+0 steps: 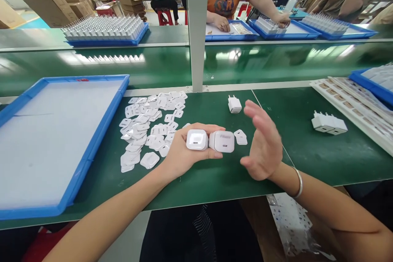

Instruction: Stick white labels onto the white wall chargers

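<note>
While R fingers (pixel 260 119) are spread, L fingers (pixel 210 127) pinch 2 wht chargers (pixel 218 141) agst thumb (pixel 211 154).

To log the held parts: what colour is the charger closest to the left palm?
White: that charger shows best in the head view.

Shows bare hands (pixel 265 145) and forearms (pixel 123 208) — wears a slim silvery bangle (pixel 300 181) on the right wrist (pixel 284 175). Dressed in dark cloth (pixel 172 233) below the counter's (pixel 172 190) near edge — patterned with pale wavy stripes (pixel 203 223).
</note>
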The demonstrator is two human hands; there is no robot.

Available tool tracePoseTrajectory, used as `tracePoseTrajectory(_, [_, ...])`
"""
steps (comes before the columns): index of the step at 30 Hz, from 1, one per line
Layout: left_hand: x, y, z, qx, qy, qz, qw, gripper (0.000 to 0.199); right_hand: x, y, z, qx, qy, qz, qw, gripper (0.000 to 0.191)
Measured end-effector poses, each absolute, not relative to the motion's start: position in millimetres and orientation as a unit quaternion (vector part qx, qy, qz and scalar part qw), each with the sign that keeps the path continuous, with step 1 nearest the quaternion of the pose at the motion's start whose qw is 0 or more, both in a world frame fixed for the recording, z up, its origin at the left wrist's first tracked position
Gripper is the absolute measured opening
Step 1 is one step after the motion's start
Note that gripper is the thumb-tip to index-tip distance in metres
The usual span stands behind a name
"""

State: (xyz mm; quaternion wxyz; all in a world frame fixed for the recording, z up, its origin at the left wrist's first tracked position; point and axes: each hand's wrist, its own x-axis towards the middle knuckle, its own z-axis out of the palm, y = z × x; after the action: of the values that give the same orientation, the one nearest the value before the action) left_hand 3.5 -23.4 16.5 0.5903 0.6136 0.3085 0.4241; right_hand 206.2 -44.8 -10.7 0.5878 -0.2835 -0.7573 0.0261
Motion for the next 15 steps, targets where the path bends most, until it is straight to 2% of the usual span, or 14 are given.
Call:
tracePoseTrajectory(4, [2.5, -19.9, 16.3, 0.569, 0.360, 0.428, 0.603, 0.039, 207.5, -45.7, -3.9, -0.283, -0.856, -0.024, 0.432, 0.055])
tracePoseTrajectory(6, [3.9, -17.8, 15.5, 0.565, 0.375, 0.425, 0.600, 0.038, 207.3, -44.0, -1.2, -0.305, -0.844, -0.008, 0.441, 0.057])
tracePoseTrajectory(9, [6.3, -15.4, 12.4, 0.584, 0.375, 0.412, 0.590, 0.039, 207.4, -40.6, -0.9, -0.320, -0.817, 0.032, 0.479, 0.071])
tracePoseTrajectory(13, [7.3, -14.0, 7.7, 0.608, 0.381, 0.409, 0.564, 0.037, 207.9, -36.2, -4.9, -0.303, -0.862, 0.104, 0.394, 0.065])
tracePoseTrajectory(15, [6.8, -13.2, 6.8, 0.617, 0.379, 0.406, 0.559, 0.038, 205.5, -35.2, -6.3, -0.316, -0.842, 0.083, 0.429, 0.074])
